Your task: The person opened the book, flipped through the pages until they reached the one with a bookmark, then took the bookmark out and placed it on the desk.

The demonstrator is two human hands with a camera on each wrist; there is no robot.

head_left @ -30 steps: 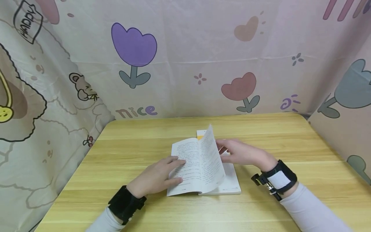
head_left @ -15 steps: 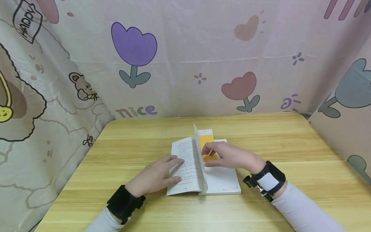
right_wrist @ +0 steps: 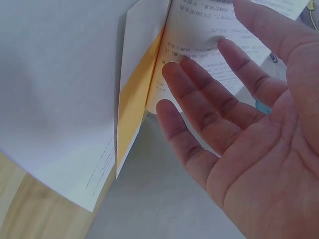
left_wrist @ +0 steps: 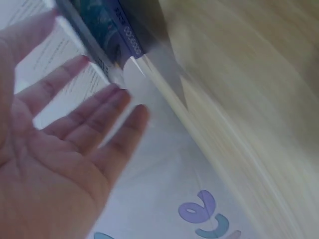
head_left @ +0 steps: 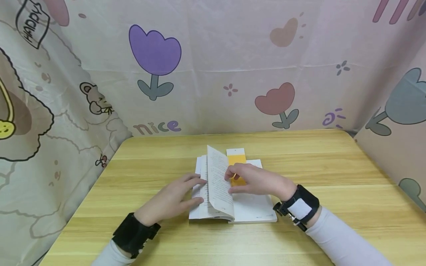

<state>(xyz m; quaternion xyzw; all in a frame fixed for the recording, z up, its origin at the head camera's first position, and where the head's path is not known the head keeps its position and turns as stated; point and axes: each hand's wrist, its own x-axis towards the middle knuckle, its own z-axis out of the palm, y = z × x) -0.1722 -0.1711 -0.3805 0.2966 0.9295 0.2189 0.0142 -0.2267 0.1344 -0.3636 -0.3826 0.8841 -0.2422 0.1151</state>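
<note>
A paperback book (head_left: 256,208) lies spread on the table, its raised leaves (head_left: 217,177) of small print leaning over the left half. My left hand (head_left: 169,198) is at the outer edge of the left pages, fingers extended; in the left wrist view its fingertips are by the book's dark blue cover (left_wrist: 124,27). Behind the raised leaves, my right hand (head_left: 259,179) has its fingertips right at the paper, fingers loosely bent. A yellow and white bookmark (head_left: 236,159) lies along the gutter on the mostly blank right page, partly covered by that hand and sticking out past the top edge.
The light wooden table (head_left: 299,147) carries the book near its middle. A pale printed cloth (head_left: 206,44) hangs behind the table and along both sides. Each wrist wears a black strap (head_left: 136,234) with a small camera.
The raised leaf has swung from right to left, and more of the bookmark and right page shows. My right hand has moved left with it; my left hand has drawn back slightly left.
</note>
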